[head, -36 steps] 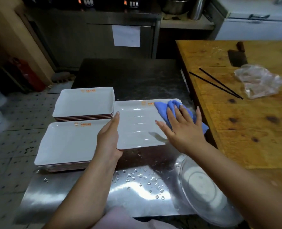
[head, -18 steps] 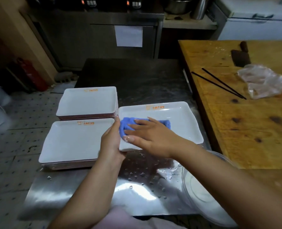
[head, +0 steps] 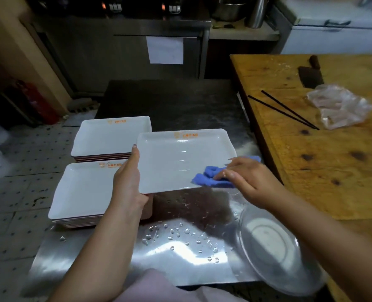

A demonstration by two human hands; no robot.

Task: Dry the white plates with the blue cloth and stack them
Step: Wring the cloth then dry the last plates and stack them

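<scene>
two hands are sharing the job: the left hand (head: 127,182) is gripping the white plate (head: 180,160) above the wet desk (head: 180,258), steadying it while the right hand's (head: 252,182) flat fingers (head: 222,174) are pressing the blue cloth (head: 211,178) on its near-right corner, beside two stacks (head: 85,190).

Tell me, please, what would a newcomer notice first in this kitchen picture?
The left hand holds a white plate above the wet steel counter, while the right hand presses a blue cloth on its near right corner. Two plate stacks sit to the left.
</scene>
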